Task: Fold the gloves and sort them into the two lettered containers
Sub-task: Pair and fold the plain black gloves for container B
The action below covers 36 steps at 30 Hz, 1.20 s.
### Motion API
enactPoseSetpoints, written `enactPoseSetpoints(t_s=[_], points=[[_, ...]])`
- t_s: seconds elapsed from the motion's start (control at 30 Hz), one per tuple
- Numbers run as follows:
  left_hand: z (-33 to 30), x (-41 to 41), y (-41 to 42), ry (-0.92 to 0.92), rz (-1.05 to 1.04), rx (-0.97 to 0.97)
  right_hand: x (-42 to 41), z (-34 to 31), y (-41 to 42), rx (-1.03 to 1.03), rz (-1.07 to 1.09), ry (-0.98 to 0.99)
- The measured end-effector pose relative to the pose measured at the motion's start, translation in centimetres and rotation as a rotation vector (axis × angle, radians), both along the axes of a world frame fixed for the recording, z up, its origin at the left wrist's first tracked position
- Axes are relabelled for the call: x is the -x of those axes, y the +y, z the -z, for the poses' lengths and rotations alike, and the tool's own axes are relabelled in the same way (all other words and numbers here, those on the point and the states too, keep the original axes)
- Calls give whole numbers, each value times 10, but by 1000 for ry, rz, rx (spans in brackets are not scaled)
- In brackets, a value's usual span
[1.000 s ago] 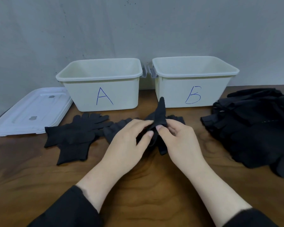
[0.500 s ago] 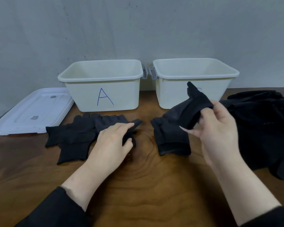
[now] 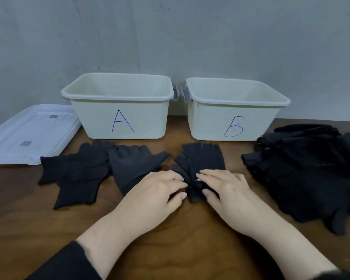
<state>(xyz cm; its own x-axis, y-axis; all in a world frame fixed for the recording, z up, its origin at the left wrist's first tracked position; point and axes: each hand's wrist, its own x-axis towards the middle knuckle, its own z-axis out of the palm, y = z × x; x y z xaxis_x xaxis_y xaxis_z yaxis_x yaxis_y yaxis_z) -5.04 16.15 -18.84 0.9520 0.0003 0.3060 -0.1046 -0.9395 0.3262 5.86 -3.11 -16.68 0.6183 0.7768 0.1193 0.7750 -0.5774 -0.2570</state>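
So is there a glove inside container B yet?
No, container B shows only bare inner walls, and the gloves all lie on the table.

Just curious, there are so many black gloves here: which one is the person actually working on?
The fingerless glove lying in front of container B. Both hands, left and right, press on its near end; the other gloves lie untouched.

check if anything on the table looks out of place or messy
Nothing is damaged or spilled. The untidiest spot is the loose heap of black gloves at the right. Container A and container B sit upright, and the white lid lies flat left of A.
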Motion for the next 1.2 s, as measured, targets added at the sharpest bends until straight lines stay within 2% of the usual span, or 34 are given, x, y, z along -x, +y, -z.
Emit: enactPoseSetpoints(t_s=[0.13, 0.23, 0.4, 0.47, 0.6, 0.67, 0.73, 0.83, 0.9, 0.97, 1.07, 1.2], points=[[4, -5, -2, 36, 2, -20, 1, -5, -8, -48, -19, 76], [6, -7, -2, 39, 0, -20, -4, -3, -3, -69, -18, 41], [9, -10, -3, 14, -46, -61, -8, 3, 1, -243, -13, -99], [9, -11, -4, -13, -53, -85, -6, -1, 0, -230, -35, -128], [3, -11, -6, -2, -102, -31, 0, -4, -1, 2, -94, -46], [1, -9, -6, -11, -130, 2, 2, -8, -3, -63, -110, 29], [2, -8, -6, -4, -109, -47, 0, -12, -6, -229, -89, 158], [5, -9, -6, 33, -45, -139, -9, -10, -8, -457, 148, 192], [7, -9, -5, 47, -51, -120, -17, -8, -10, -352, 358, 229], [9, -9, -5, 39, -69, -112, -23, -3, -11, -182, 415, 261], [10, -10, -5, 35, -96, -127, -21, -1, -7, -222, 395, 411], [8, -8, -9, 27, -81, -143, -13, 3, 3, -335, 298, 450]])
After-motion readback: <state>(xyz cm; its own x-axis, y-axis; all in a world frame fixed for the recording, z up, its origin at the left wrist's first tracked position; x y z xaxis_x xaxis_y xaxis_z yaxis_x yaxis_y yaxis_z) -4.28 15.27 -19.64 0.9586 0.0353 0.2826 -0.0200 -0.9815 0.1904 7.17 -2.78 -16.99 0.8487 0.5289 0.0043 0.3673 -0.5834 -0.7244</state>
